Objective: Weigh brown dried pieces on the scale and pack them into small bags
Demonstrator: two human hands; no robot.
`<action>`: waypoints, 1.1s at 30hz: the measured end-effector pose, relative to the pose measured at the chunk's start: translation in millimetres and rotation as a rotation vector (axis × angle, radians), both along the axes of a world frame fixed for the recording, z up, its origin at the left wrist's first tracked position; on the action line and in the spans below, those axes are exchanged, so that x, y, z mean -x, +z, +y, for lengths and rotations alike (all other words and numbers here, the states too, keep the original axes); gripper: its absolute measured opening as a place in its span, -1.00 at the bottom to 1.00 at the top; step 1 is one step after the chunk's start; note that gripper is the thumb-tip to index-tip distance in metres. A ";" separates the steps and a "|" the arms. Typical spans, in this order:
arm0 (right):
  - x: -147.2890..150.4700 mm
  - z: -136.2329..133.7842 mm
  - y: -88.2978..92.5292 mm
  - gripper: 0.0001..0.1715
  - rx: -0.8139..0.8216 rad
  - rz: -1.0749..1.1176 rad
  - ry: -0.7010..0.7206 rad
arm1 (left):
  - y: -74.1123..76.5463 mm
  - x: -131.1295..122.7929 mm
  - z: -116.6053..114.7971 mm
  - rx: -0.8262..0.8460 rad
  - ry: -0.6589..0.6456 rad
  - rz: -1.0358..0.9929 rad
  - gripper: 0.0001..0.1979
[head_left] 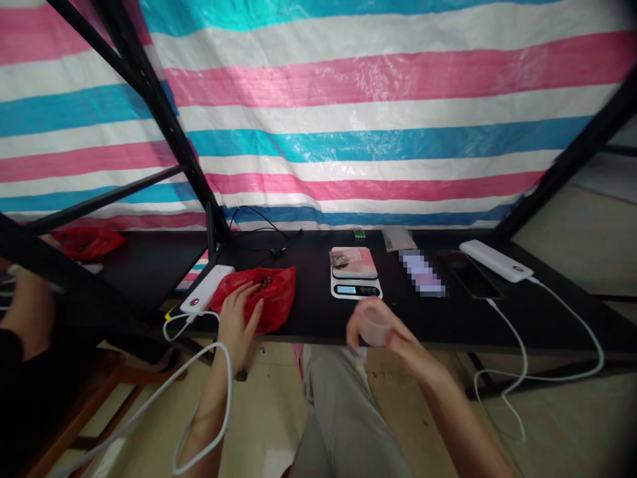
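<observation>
My left hand (pixel 237 325) has its fingers spread, resting on or just over the near left side of a red plastic bag (pixel 279 302). Small brown pieces (pixel 263 285) lie in the opening of that bag; their kind is too small to tell. At the table's front edge my right hand (pixel 368 322) is curled round a small translucent plastic cup (pixel 375 326). Just beyond this hand stands a white digital scale (pixel 338 285) with a lit display. A small clear packet (pixel 347 259) with brown bits in it lies on the scale's plate.
White power banks (pixel 205 290) (pixel 492 261) with white cables flank the black table (pixel 313 318). Toward the right lie a phone (pixel 472 275), a blurred-out phone-shaped item (pixel 423 272) and a clear bag (pixel 398 238). Green batteries (pixel 359 234) sit behind the scale. Another person's arm (pixel 30 305) shows at left.
</observation>
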State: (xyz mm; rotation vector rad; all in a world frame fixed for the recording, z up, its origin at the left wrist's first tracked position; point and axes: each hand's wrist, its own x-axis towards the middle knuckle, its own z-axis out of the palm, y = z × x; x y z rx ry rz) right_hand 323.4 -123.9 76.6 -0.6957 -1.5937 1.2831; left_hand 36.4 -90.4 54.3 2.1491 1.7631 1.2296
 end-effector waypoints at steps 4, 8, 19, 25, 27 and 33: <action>23.3 31.8 -11.6 -0.60 -0.090 -0.099 -0.099 | -10.3 4.1 8.7 0.163 -0.079 0.206 -0.65; 1.9 56.5 -29.5 -0.62 -0.203 -0.309 -0.415 | -6.2 -20.8 -2.9 0.069 -0.064 0.310 -0.74; -99.6 93.1 -99.1 -0.58 -0.235 -0.789 -0.998 | -11.0 -171.1 122.7 0.017 -0.519 0.227 -0.33; -84.5 86.8 -94.7 -0.53 -0.297 -0.930 -1.014 | -26.9 -208.6 171.7 0.077 -0.571 0.215 -0.52; -84.5 84.4 -91.1 -0.48 -0.322 -0.876 -1.047 | -31.1 -207.8 176.8 0.082 -0.551 0.141 -0.53; -80.9 66.4 -71.9 -0.68 -0.407 -0.804 -1.023 | -36.7 -201.6 192.8 0.202 -0.538 -0.047 -0.51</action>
